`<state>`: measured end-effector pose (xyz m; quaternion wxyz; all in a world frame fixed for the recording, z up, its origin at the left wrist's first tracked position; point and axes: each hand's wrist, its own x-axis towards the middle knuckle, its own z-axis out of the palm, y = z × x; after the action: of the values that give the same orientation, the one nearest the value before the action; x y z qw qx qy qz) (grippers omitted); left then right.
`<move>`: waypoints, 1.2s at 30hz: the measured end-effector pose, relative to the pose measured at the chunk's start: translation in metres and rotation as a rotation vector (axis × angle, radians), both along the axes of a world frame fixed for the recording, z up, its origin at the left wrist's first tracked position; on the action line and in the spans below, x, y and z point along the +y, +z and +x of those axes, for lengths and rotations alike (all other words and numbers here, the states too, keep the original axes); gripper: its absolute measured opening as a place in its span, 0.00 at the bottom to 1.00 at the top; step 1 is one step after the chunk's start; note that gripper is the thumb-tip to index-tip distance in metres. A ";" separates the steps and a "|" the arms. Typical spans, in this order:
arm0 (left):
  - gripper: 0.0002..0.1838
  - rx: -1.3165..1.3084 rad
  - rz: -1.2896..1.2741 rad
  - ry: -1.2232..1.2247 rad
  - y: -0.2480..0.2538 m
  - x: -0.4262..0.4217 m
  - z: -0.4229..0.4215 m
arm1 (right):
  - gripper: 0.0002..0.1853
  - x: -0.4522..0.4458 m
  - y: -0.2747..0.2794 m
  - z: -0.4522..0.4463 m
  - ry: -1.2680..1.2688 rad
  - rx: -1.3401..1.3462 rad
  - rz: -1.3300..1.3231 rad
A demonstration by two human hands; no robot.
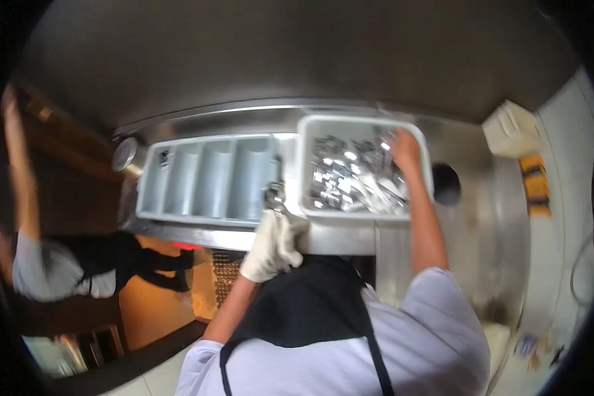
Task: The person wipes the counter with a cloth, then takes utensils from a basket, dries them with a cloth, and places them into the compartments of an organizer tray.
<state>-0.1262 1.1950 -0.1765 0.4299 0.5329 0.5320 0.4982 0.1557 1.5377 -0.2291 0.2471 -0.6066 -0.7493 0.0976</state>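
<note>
A white glove covers my left hand (274,244), which is closed around some metal cutlery (274,195) with its ends pointing up, just in front of the gap between two containers. My bare right hand (404,148) reaches into the right side of a white bin (303,165) full of jumbled metal cutlery (350,178). Its fingers are blurred among the pieces, so their grip is unclear. Left of the bin lies a grey divided tray (211,178) with long compartments; a few small pieces (164,158) show in its leftmost one.
Both containers rest on a steel counter (343,236). A round metal container (129,156) stands at the left end. Right of the bin is a dark round opening or object (447,185). A white box (513,129) is at the right wall. Another person (66,267) is at far left.
</note>
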 end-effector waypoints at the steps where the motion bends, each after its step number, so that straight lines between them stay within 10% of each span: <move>1: 0.12 0.279 0.114 0.004 0.014 -0.001 -0.002 | 0.21 0.016 -0.018 0.012 0.027 -0.129 -0.019; 6: 0.35 0.469 -0.117 0.149 0.030 -0.028 -0.003 | 0.35 0.012 -0.003 -0.004 0.083 -0.080 -0.043; 9: 0.07 0.627 0.206 0.127 -0.009 -0.031 -0.010 | 0.33 0.029 -0.024 0.001 0.030 -0.072 0.062; 15: 0.15 1.329 -0.184 0.028 0.003 -0.033 -0.012 | 0.29 0.047 -0.048 -0.004 -0.147 -0.182 -0.065; 17: 0.14 1.061 -0.374 0.027 0.019 -0.033 -0.010 | 0.30 0.051 -0.053 -0.005 -0.167 -0.128 -0.107; 19: 0.18 -0.168 -0.134 -0.013 -0.081 -0.032 -0.018 | 0.29 0.050 -0.055 -0.005 -0.168 -0.068 -0.114; 21: 0.22 -0.556 0.062 -0.002 -0.103 -0.033 -0.021 | 0.26 0.057 -0.069 0.004 -0.126 0.000 -0.092; 25: 0.24 0.164 0.213 0.137 -0.056 -0.044 -0.019 | 0.20 0.068 -0.076 0.021 -0.038 0.082 -0.092; 30: 0.24 -0.388 0.090 0.056 -0.086 -0.036 -0.018 | 0.15 0.093 -0.100 0.046 0.130 0.258 -0.019; 36: 0.13 1.623 0.274 0.122 -0.063 -0.024 -0.023 | 0.13 0.117 -0.110 0.060 0.310 0.482 -0.124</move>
<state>-0.1487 1.1707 -0.2397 -0.1847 0.7451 0.6395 0.0411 0.2157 1.6544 -0.3394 0.3626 -0.4583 -0.7453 0.3208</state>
